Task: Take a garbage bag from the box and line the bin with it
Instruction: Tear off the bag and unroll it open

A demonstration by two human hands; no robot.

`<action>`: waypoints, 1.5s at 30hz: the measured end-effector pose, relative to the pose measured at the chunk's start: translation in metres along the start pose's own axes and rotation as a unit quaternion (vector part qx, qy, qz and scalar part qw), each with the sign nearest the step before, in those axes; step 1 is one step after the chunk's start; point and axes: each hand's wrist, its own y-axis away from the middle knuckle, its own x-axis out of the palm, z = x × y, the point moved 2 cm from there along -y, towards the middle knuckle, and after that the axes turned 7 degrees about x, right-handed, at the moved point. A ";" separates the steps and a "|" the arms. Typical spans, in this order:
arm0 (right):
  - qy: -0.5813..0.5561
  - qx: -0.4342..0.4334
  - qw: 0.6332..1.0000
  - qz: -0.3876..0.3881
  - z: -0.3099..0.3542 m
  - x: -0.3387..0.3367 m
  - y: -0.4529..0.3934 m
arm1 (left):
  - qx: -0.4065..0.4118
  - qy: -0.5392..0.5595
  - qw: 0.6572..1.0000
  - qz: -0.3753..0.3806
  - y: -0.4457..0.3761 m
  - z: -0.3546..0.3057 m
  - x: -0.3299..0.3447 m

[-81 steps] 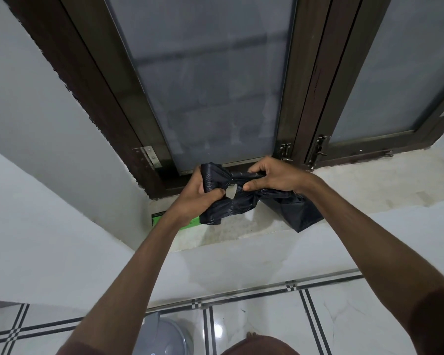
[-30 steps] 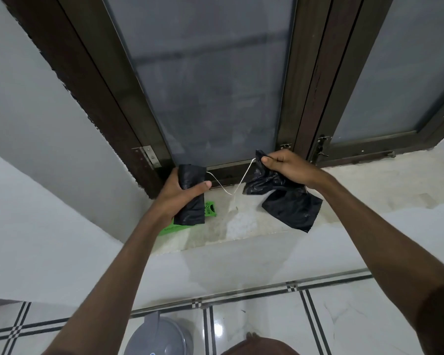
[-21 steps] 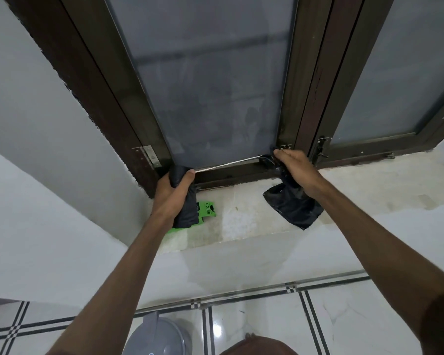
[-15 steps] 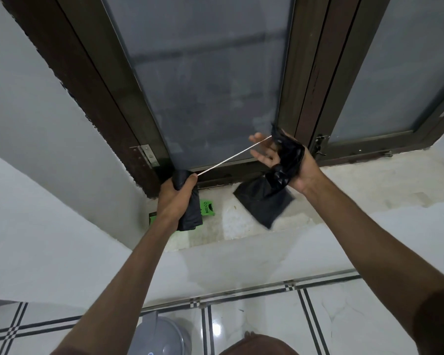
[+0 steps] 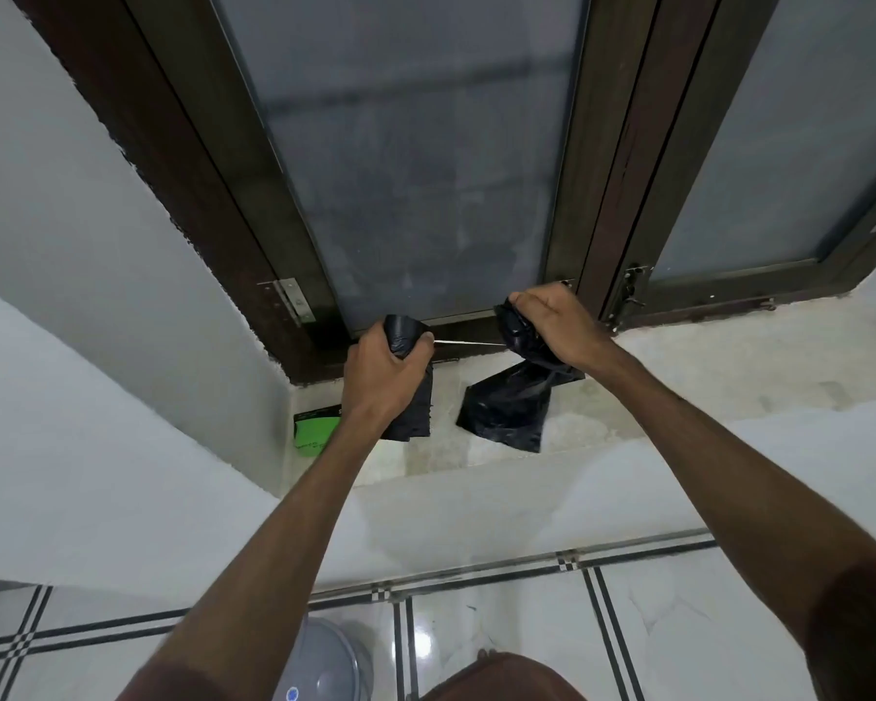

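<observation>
My left hand (image 5: 383, 369) grips a black roll of garbage bags (image 5: 409, 407), held upright above the window sill. My right hand (image 5: 557, 323) is closed on a loose black garbage bag (image 5: 507, 404) that hangs down crumpled from it. A thin white string (image 5: 469, 343) runs taut between the roll and the loose bag. The green bag box (image 5: 314, 427) lies on the sill at the left corner, partly hidden behind my left forearm. The grey bin (image 5: 324, 660) stands on the floor at the bottom edge, seen from above, mostly hidden by my left arm.
A stone window sill (image 5: 678, 366) runs below a dark wooden window frame (image 5: 608, 204) with frosted glass. A white wall drops from the sill to a glossy tiled floor (image 5: 501, 629) with black lines. My knee (image 5: 501, 675) shows at the bottom.
The roll and the bag came apart, joined only by the white string. My right hand turned palm down and dropped lower, closer to my left hand, so the string is shorter.
</observation>
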 end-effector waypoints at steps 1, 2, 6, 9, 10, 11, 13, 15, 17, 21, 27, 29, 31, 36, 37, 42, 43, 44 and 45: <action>0.031 -0.008 0.999 -0.003 0.000 -0.004 -0.001 | -0.003 0.005 1.000 -0.004 0.001 -0.001 -0.001; 0.075 -0.009 0.997 -0.011 -0.005 -0.013 0.000 | -0.025 0.015 0.999 -0.023 -0.001 0.005 -0.008; 0.189 0.041 0.978 -0.077 -0.050 -0.070 0.018 | -0.109 0.012 0.977 -0.183 -0.020 0.044 -0.085; 0.211 0.000 0.975 -0.066 -0.042 -0.061 0.018 | -0.083 -0.006 0.990 -0.115 -0.026 0.037 -0.081; 0.209 -0.027 0.976 -0.051 -0.032 -0.049 0.013 | -0.066 -0.010 0.995 -0.079 -0.024 0.031 -0.067; 0.209 -0.055 0.976 -0.038 -0.022 -0.037 0.008 | -0.053 -0.004 0.997 -0.055 -0.020 0.024 -0.053; 0.238 -0.107 0.965 -0.007 -0.008 -0.022 0.002 | -0.051 0.032 0.998 -0.032 -0.011 0.018 -0.030; 0.290 -0.137 0.946 0.039 -0.008 -0.008 -0.001 | -0.070 0.058 0.996 -0.017 -0.003 0.027 -0.020; 0.340 -0.124 0.928 0.092 -0.018 0.005 -0.002 | -0.089 0.062 0.994 0.002 0.004 0.040 -0.014; 0.352 -0.061 0.925 0.129 -0.052 0.016 -0.001 | -0.117 0.065 0.991 0.021 0.013 0.055 -0.009; 0.267 -0.124 0.953 -0.071 -0.051 0.016 0.026 | -0.152 0.097 0.983 0.035 0.014 0.058 -0.008; 0.304 -0.168 0.937 -0.032 -0.045 0.027 0.043 | -0.174 0.129 0.976 0.039 0.014 0.054 -0.006; 0.348 -0.184 0.919 0.004 -0.050 0.037 0.049 | -0.196 0.167 0.965 0.050 0.013 0.049 -0.004; 0.060 -0.061 0.995 -0.048 -0.014 0.053 0.055 | -0.261 0.271 0.925 0.052 0.008 0.049 -0.003; 0.001 -0.025 0.999 -0.019 -0.001 0.058 0.056 | -0.274 0.305 0.910 0.061 0.006 0.051 -0.004; -0.114 0.116 0.975 0.153 0.027 0.087 0.061 | -0.283 0.472 0.835 0.000 -0.006 0.057 -0.017; -0.131 0.135 0.968 0.167 0.026 0.093 0.063 | -0.279 0.484 0.829 -0.014 -0.008 0.062 -0.019; -0.151 0.153 0.960 0.180 0.025 0.099 0.065 | -0.275 0.490 0.827 -0.024 -0.008 0.065 -0.021; -0.171 0.171 0.951 0.194 0.024 0.104 0.068 | -0.275 0.481 0.832 -0.030 -0.009 0.068 -0.023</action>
